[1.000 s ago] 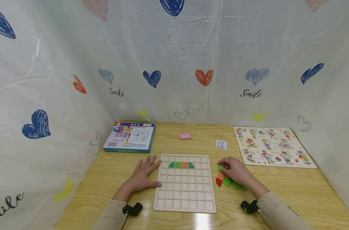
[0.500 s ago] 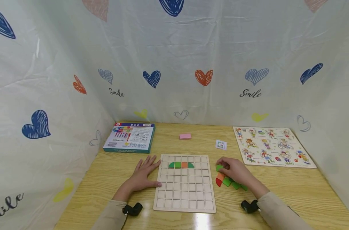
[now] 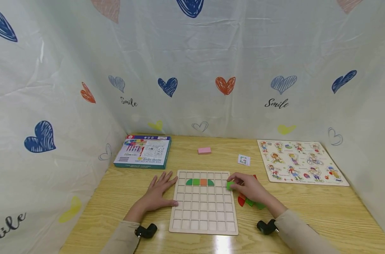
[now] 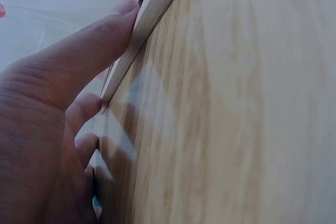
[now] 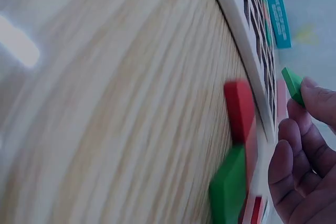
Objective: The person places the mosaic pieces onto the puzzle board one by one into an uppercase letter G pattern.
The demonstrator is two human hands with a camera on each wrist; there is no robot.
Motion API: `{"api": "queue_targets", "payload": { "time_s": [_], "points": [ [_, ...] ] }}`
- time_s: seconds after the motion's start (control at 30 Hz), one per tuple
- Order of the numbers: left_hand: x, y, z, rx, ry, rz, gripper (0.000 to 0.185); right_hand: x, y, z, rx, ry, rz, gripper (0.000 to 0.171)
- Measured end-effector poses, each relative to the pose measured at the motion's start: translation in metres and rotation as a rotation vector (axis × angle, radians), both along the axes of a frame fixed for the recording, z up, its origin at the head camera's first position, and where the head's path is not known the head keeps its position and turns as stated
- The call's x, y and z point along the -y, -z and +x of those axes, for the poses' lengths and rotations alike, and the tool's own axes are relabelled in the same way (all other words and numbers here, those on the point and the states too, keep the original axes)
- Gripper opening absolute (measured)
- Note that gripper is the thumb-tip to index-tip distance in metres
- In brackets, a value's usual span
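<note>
Between thumb and fingertips my right hand pinches a light green square tile, held at the right edge of the wooden grid board. In the right wrist view the green tile is raised off the table. My left hand lies spread with straight fingers, thumb and fingertips against the board's left edge. One row of the board bears a dark green quarter-round, a light green square, an orange square and another dark green quarter-round. Partly under my right hand are loose red, orange and green pieces.
A blue-green box stands at the back left. Behind the board lie a pink block and a small printed card. A picture puzzle board sits at the back right. A white curtain with hearts closes off the table's rear.
My right hand has lifted the light green tile from the loose pieces and moved left to the board's edge. A red piece now shows behind the hand. My left hand has stayed put.
</note>
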State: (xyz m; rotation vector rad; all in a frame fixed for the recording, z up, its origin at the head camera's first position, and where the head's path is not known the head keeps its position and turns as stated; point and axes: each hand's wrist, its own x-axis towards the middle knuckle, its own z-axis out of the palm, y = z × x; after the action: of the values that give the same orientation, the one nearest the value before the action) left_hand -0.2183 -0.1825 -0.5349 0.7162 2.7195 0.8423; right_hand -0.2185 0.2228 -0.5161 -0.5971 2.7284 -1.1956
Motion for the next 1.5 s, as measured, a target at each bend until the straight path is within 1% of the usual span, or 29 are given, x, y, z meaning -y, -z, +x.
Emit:
{"api": "queue_targets", "payload": {
  "time_s": [0.13, 0.23, 0.33, 0.6, 0.83, 1.07, 1.33, 1.5],
  "points": [
    [0.000, 0.000, 0.000, 0.006, -0.001, 0.001, 0.099, 0.022, 0.000, -0.001, 0.043, -0.026, -0.031, 0.012],
    [0.001, 0.000, 0.001, 0.018, -0.006, -0.004, 0.099, 0.039, 0.001, -0.003, 0.047, -0.056, -0.035, 0.012],
    [0.001, 0.000, 0.001, 0.026, -0.013, -0.020, 0.100, 0.055, 0.002, -0.005, 0.026, -0.085, -0.036, 0.014],
    [0.001, -0.001, 0.000, 0.020, -0.014, -0.033, 0.099, 0.099, 0.001, -0.012, -0.015, -0.076, -0.046, 0.015],
    [0.001, 0.002, -0.001, 0.011, -0.005, -0.032, 0.099, 0.132, 0.002, -0.007, -0.040, -0.084, -0.009, 0.012],
    [0.002, 0.002, -0.002, 0.004, -0.005, -0.028, 0.099, 0.147, 0.001, -0.007, -0.058, -0.073, 0.022, 0.011],
    [0.000, 0.000, 0.000, 0.014, -0.006, -0.027, 0.098, 0.152, -0.001, -0.006, -0.076, -0.084, 0.036, 0.014],
    [0.000, 0.001, -0.001, 0.012, -0.009, -0.029, 0.098, 0.152, 0.000, -0.007, -0.060, -0.090, 0.061, 0.017]
  ]
}}
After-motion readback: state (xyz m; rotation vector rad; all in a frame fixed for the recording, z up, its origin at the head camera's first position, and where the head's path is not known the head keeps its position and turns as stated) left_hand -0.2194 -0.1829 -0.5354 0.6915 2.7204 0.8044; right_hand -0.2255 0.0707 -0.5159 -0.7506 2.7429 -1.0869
